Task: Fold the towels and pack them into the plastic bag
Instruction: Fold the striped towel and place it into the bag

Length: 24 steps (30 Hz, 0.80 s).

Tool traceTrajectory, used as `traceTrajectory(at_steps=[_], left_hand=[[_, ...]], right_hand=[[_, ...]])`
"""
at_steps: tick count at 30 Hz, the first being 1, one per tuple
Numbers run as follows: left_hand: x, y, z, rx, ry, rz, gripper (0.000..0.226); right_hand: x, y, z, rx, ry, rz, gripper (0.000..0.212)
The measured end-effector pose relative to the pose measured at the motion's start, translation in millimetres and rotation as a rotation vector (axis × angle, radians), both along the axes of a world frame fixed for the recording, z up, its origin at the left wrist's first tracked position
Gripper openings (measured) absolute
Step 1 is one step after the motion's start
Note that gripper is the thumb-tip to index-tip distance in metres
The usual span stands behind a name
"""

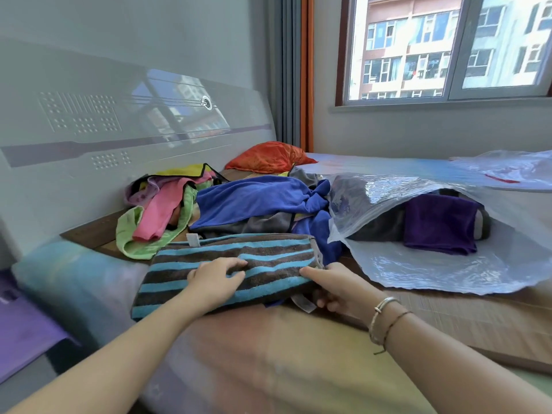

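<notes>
Striped towel (236, 270) is laid long-axis left-right; its right end is pinched by the right hand (334, 289), nearer the plastic bag (418, 270), probably thumb on top. The left hand (216, 279) is pressed onto it, fingers lightly curled.

Folded striped towel (227, 273), blue and brown, lies flat, near centre. Loose blue towel (254, 201) heaps behind it. At right, clear plastic bag (418, 267) gapes open, purple towel (439, 225) inside.

Two hands, left (216, 277) and right (334, 289), rest near. One striped towel (233, 264), one blue towel (254, 201), one purple towel (442, 225), two plastic bags, near (418, 264) and far right (507, 168).
</notes>
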<state>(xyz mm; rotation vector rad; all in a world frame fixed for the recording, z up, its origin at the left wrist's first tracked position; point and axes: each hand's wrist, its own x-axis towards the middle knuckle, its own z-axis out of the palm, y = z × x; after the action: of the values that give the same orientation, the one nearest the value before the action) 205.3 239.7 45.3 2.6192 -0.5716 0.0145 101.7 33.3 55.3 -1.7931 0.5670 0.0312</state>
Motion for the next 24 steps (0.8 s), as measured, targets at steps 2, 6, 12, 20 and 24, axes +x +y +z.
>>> traceTrajectory(at_steps=[2, 6, 12, 20, 24], left_hand=[[-5, 5, -3, -0.007, 0.006, -0.026, 0.037], [-10, 3, -8, -0.083, 0.061, -0.1, 0.054], [-27, -29, -8, -0.232, 0.223, -0.313, 0.058], [-16, 58, -9, -0.512, 0.143, 0.237, 0.006], [-16, 94, -10, -0.678, 0.597, 0.4, 0.023]], right_hand=[[-3, 6, 7, 0.083, -0.131, 0.012, 0.025], [-19, 14, 28, 0.116, -0.451, -0.046, 0.004], [-34, 32, 59, 0.003, -0.652, -0.032, 0.025], [3, 91, 51, -0.244, -0.645, 0.157, 0.019], [27, 137, 23, -0.65, -0.463, 0.385, 0.024]])
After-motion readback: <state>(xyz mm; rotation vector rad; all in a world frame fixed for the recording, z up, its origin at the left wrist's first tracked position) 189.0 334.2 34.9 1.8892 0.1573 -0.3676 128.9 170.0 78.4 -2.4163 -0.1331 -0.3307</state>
